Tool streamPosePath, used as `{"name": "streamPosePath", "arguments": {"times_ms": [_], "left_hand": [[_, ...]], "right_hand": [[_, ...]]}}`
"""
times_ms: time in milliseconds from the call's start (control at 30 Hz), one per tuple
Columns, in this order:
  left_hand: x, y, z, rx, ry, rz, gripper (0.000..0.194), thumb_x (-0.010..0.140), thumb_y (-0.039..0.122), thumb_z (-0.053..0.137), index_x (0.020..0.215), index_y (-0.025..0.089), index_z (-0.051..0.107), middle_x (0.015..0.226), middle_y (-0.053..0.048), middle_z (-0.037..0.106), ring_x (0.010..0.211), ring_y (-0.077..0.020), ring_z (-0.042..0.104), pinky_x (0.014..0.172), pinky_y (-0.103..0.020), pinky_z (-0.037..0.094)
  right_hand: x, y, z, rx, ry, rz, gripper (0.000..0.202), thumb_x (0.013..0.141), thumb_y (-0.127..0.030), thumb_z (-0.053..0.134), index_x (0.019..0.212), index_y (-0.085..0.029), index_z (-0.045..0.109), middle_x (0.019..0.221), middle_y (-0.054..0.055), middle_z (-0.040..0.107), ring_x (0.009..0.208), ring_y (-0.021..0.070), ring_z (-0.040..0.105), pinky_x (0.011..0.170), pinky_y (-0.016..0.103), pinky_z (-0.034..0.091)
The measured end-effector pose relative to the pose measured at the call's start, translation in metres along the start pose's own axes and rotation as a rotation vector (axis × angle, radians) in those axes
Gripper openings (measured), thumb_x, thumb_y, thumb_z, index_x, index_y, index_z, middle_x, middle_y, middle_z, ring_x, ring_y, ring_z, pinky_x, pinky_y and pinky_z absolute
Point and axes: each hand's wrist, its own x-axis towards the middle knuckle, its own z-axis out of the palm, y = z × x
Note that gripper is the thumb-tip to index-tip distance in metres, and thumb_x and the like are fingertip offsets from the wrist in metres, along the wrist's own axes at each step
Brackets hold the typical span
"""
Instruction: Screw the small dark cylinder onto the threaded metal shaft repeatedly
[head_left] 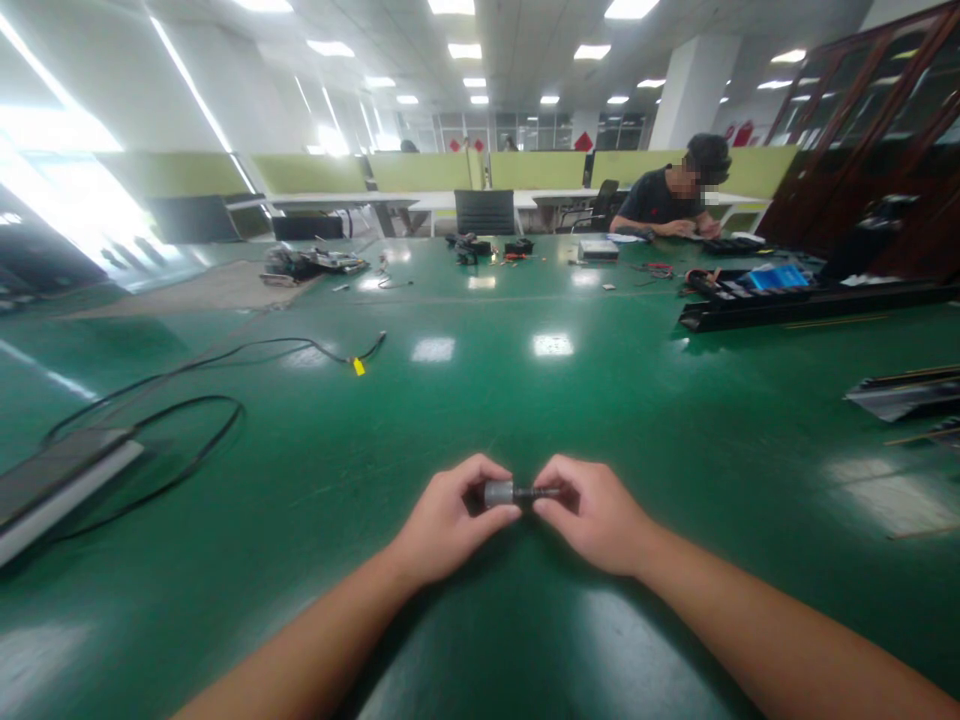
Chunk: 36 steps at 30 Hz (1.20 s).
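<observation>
A small grey metal cylinder (499, 493) lies level between the thumb and fingers of my left hand (454, 515). From its right end runs a thin dark shaft (528, 492), pinched by the fingers of my right hand (592, 510). Whether cylinder and shaft are one piece or two joined parts I cannot tell. Both hands are close together, low over the green table (420, 420), and part of the shaft is hidden by my right fingers.
A black cable (217, 400) with a yellow tag (358, 367) curves across the left side, near a grey box (60, 480). Loose parts (311, 262) and a long black rail (787, 308) lie farther back. A person (671, 200) sits at the far right.
</observation>
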Motion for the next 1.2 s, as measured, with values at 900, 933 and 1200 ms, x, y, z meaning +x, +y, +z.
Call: {"name": "streamPosePath", "arguments": {"times_ms": [900,933,1200], "left_hand": [[-0.0002,-0.003,-0.0003,-0.004,0.009,-0.016,0.026,0.083,0.039,0.072,0.1,0.021,0.063,0.086,0.002,0.065,0.076,-0.0151,0.059,0.07,-0.026,0.043],[-0.0002,-0.0034,-0.0003,-0.004,0.01,-0.019,0.026,0.083,0.039,0.072,0.1,0.021,0.063,0.086,0.002,0.065,0.076,-0.015,0.059,0.07,-0.026,0.043],[0.0002,-0.0049,-0.0008,-0.018,0.013,-0.022,0.027,0.083,0.039,0.072,0.101,0.021,0.063,0.087,0.001,0.065,0.078,-0.0158,0.059,0.071,-0.027,0.044]], "right_hand": [[0.0002,-0.0015,0.0003,-0.007,0.015,0.018,0.002,0.082,-0.021,0.064,0.083,-0.02,0.064,0.071,-0.001,0.065,0.063,0.0136,0.058,0.06,0.024,0.041],[0.0001,-0.0015,0.0003,-0.009,0.017,0.017,0.002,0.082,-0.021,0.064,0.083,-0.02,0.064,0.071,-0.001,0.065,0.063,0.0135,0.057,0.06,0.024,0.041],[-0.0002,0.0003,-0.0003,0.008,0.02,0.031,0.002,0.082,-0.021,0.063,0.084,-0.02,0.064,0.07,-0.001,0.065,0.062,0.0133,0.058,0.059,0.024,0.041]]}}
